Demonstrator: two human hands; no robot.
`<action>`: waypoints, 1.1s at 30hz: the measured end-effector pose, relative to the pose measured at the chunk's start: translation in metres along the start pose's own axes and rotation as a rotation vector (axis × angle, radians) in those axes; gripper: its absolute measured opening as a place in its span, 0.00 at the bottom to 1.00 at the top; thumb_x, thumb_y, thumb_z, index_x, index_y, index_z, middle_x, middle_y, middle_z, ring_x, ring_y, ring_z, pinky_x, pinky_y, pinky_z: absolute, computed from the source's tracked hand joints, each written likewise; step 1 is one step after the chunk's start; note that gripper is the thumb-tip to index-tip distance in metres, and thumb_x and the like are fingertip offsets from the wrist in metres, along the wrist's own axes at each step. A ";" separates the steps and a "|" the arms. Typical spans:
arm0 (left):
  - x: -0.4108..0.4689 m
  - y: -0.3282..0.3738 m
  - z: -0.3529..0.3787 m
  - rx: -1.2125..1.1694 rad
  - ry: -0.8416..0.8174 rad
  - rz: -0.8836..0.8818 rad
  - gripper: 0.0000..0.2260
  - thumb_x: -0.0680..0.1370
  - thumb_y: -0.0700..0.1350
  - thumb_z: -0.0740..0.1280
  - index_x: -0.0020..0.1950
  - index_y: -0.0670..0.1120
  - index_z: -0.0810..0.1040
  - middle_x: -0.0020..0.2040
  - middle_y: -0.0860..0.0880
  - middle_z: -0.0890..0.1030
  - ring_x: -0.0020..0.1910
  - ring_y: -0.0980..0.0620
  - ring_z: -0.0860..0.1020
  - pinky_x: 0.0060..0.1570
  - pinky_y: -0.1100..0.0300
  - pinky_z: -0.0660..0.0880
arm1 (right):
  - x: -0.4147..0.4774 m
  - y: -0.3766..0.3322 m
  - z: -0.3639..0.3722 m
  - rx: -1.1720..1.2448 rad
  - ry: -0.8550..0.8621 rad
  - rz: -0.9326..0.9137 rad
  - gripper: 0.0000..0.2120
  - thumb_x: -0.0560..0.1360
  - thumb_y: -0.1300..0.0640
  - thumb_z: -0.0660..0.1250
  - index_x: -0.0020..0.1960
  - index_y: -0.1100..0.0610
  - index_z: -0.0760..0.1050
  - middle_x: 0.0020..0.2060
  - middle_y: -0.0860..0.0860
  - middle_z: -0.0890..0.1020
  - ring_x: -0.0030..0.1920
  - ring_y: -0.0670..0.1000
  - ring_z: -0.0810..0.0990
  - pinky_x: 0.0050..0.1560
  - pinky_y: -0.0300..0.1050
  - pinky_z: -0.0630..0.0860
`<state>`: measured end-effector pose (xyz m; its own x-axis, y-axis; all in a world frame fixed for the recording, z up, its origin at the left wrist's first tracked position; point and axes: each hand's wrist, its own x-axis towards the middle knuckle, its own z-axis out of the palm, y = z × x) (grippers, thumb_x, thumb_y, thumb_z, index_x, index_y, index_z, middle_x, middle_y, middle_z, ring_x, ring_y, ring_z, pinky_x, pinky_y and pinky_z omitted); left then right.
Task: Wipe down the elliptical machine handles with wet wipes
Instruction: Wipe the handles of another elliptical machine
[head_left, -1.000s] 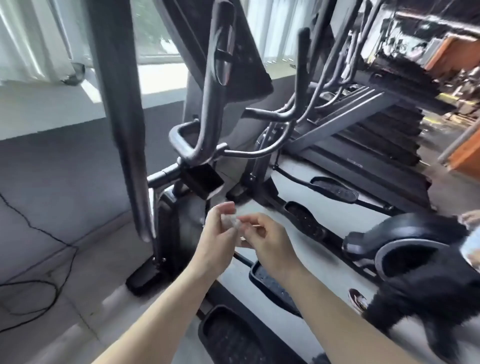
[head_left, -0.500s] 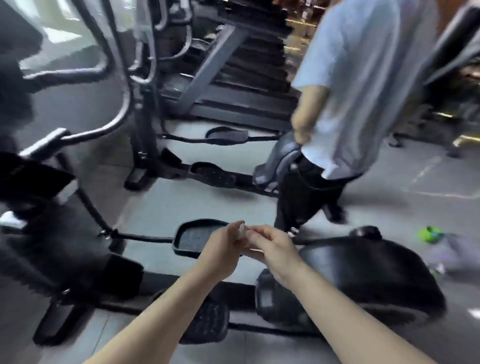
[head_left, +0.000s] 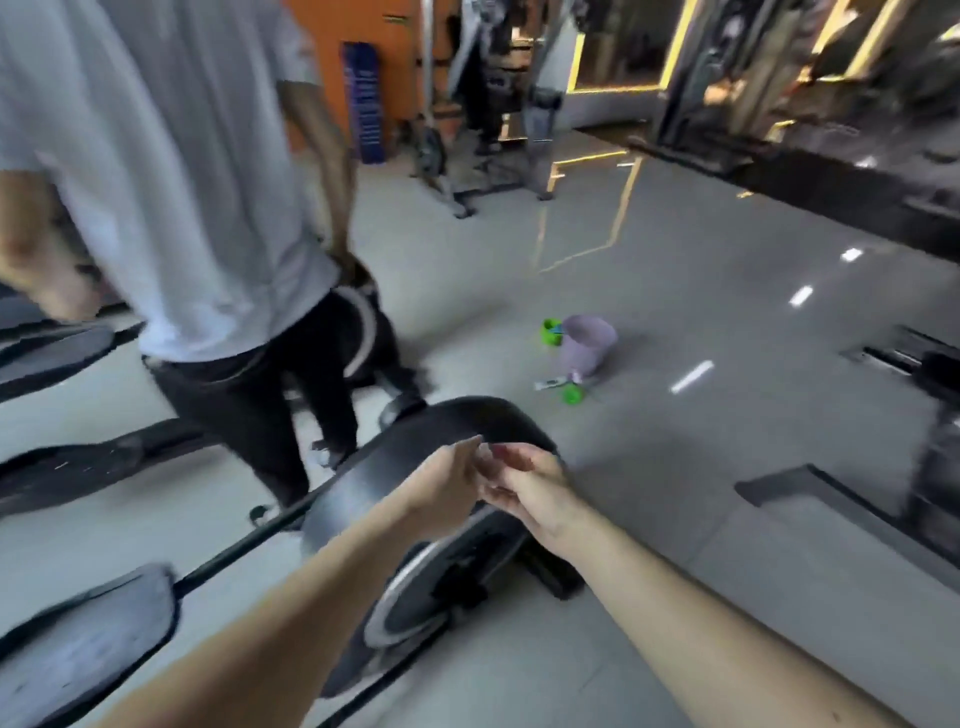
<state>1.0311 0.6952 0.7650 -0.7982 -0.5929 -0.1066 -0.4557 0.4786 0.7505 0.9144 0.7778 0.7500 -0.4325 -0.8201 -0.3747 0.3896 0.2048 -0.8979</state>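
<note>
two hands meet: left hand (head_left: 447, 488) pinches pale wipe (head_left: 485, 453); right hand (head_left: 530, 488), cannot tell its grip. view has swung from handles toward purple bucket (head_left: 587, 348); likely disposal.

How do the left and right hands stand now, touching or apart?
Touching. The head view shows the left hand meeting the right hand at the fingertips, with no gap visible despite the blur.

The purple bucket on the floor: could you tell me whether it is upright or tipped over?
Upright: the bucket stands on its base, open rim up.
</note>
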 end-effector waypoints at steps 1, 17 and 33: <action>0.020 0.014 0.010 -0.002 0.009 -0.012 0.19 0.81 0.40 0.69 0.72 0.42 0.74 0.63 0.46 0.82 0.59 0.53 0.78 0.56 0.67 0.70 | 0.004 -0.011 -0.030 0.026 0.056 -0.005 0.09 0.79 0.63 0.72 0.56 0.67 0.81 0.44 0.58 0.85 0.44 0.53 0.83 0.49 0.44 0.83; 0.348 0.171 0.182 0.000 -0.132 0.116 0.04 0.77 0.45 0.70 0.43 0.46 0.79 0.36 0.46 0.81 0.36 0.42 0.81 0.39 0.50 0.78 | 0.156 -0.135 -0.355 -0.119 0.460 -0.040 0.02 0.77 0.67 0.73 0.47 0.62 0.81 0.38 0.56 0.82 0.34 0.50 0.80 0.35 0.39 0.80; 0.743 0.294 0.251 -0.134 0.086 -0.044 0.14 0.72 0.48 0.73 0.32 0.49 0.70 0.28 0.51 0.74 0.30 0.51 0.70 0.32 0.55 0.68 | 0.440 -0.359 -0.603 -0.232 0.150 0.100 0.03 0.81 0.60 0.68 0.52 0.59 0.80 0.38 0.55 0.84 0.39 0.56 0.85 0.44 0.46 0.79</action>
<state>0.2055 0.5584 0.7424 -0.7393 -0.6674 -0.0899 -0.4285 0.3631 0.8274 0.0937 0.6653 0.7685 -0.5234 -0.7051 -0.4784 0.2473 0.4117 -0.8772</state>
